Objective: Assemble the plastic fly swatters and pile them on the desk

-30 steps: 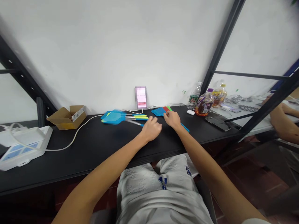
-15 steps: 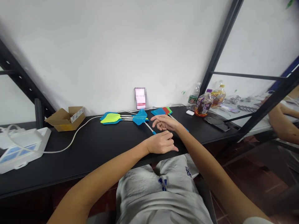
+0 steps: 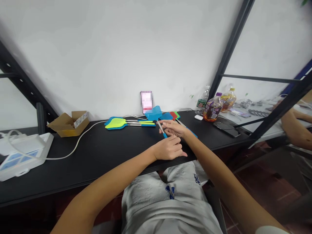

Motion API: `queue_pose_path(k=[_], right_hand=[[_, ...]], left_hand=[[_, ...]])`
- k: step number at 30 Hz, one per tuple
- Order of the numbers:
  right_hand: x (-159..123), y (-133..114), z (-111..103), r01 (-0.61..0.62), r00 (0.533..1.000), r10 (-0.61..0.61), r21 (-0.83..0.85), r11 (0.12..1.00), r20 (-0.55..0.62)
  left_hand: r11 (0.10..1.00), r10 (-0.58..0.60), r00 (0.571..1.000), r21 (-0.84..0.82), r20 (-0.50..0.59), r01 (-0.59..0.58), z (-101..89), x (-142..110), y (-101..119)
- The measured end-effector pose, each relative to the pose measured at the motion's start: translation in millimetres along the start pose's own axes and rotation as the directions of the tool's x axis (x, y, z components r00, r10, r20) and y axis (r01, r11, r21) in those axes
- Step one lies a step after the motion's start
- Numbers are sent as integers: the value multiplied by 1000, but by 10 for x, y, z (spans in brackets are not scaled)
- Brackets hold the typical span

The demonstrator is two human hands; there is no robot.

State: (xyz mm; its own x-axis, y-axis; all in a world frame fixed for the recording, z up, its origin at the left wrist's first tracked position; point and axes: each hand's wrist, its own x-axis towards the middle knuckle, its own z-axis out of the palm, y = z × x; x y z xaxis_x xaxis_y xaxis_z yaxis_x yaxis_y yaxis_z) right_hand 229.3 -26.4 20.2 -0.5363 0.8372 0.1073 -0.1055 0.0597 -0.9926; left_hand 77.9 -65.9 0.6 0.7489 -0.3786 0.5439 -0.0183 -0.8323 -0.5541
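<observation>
A blue fly swatter (image 3: 153,113) with a thin metal shaft slants up and away from my left hand (image 3: 168,149). That hand is closed round its handle, the thumb pointing right, and hides most of the grip. My right hand (image 3: 175,128) is just above it, with loosely curled, separated fingers. The shaft crosses at its fingertips; whether they touch it I cannot tell. To the left lie several stacked swatters, a yellow-green one (image 3: 116,123) on top of blue ones. Behind my right hand rest a red swatter (image 3: 173,115) and other blue and green ones.
A phone (image 3: 146,101) leans on the wall. At left are an open cardboard box (image 3: 69,125), a white cable and a white device (image 3: 25,156). At right stand bottles (image 3: 212,107), a white case (image 3: 198,117) and a dark phone (image 3: 226,129). A person's arm shows beyond the frame post.
The blue swatter's head has swung right and up, uncovering the stacked swatters' handles. Its shaft now lies at my right fingertips. My left hand has barely moved.
</observation>
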Motion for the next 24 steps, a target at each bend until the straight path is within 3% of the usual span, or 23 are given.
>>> queue_pose_path(k=[4, 7, 9, 12, 16, 20, 24], right_hand=[[68, -1, -80, 64, 956, -48, 46, 997, -289], [101, -21, -153, 113, 874, -35, 133, 985, -484], [113, -29, -207, 177, 809, -42, 175, 969, -586], [117, -23, -287, 268, 738, -55, 218, 938, -673], [114, 0, -333, 309, 707, -66, 224, 924, -704], [121, 8, -304, 305, 680, -93, 165, 938, -727], [132, 7, -287, 309, 619, -104, 120, 943, -779]], left_hand=[[997, -72, 996, 39, -48, 74, 46, -33, -6], [969, -233, 970, 63, -68, 238, 78, -47, -28], [920, -380, 923, 84, -53, 384, 89, -53, -61], [799, -586, 810, 145, -24, 583, 93, -71, -131], [620, -778, 623, 267, 86, 737, 101, -143, -225], [506, -861, 445, 330, 247, 797, 116, -228, -295], [431, -889, 335, 322, 312, 843, 129, -247, -330]])
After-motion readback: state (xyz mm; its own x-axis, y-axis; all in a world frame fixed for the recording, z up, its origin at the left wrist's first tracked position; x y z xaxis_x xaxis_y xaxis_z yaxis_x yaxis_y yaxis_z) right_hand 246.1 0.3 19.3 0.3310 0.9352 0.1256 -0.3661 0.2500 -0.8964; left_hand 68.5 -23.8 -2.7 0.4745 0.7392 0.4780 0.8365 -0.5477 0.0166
